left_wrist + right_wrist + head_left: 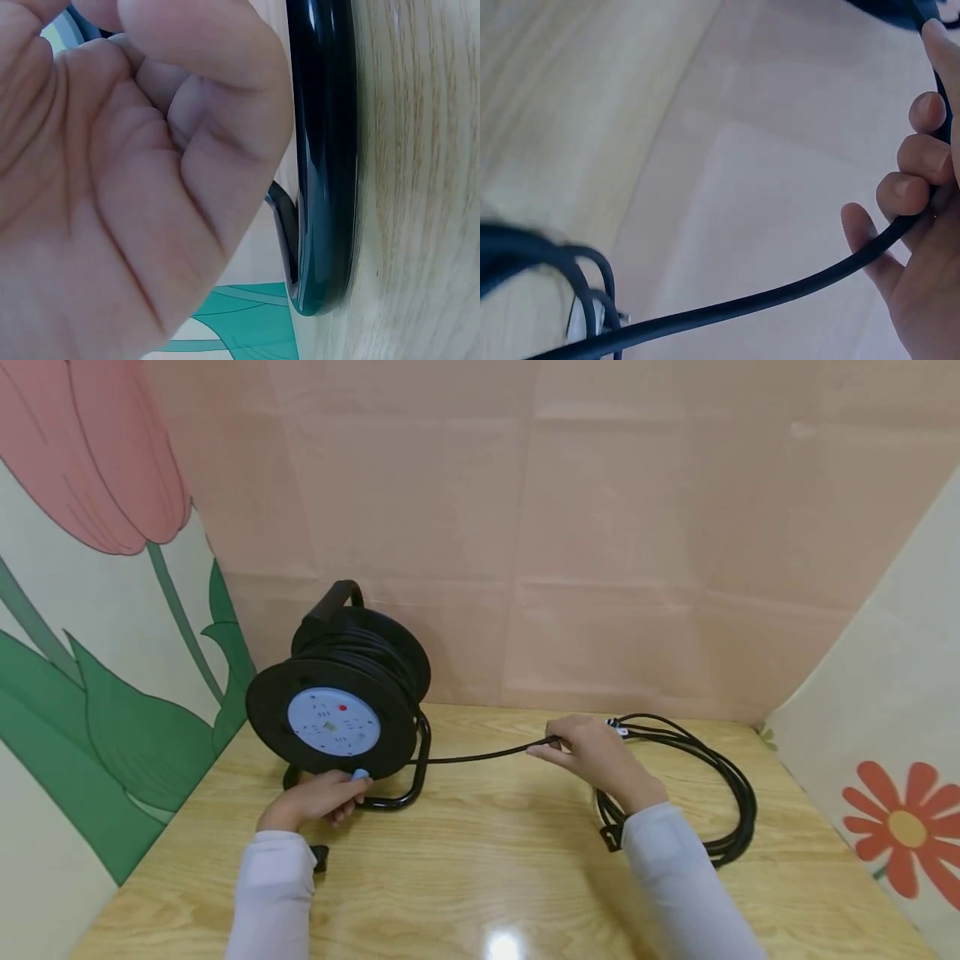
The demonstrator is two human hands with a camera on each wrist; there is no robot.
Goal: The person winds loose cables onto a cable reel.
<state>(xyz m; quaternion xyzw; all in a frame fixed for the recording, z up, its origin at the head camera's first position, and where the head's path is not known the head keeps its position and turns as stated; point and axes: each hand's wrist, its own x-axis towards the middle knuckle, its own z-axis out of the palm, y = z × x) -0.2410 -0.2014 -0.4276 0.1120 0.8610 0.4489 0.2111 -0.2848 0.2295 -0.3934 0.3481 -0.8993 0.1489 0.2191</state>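
A black cable reel (266,714) with a pale blue socket plate (333,722) stands at the left in the head view. My left hand (318,797) pinches the small blue crank knob (361,774) at the lower edge of its front disc. In the left wrist view the fingers of that hand (150,157) are curled and hide the knob. A black cable (480,757) runs from the reel to my right hand (596,756), which grips it above the table. The right wrist view shows curled fingers round the cable (765,300), which continues down toward a loose coil (742,802).
The reel's black tube stand (416,789) rests on the wooden table (465,868). Beside my left sleeve lies a small black object (320,858). A pink-covered wall (517,527) rises behind, with painted flower panels at both sides.
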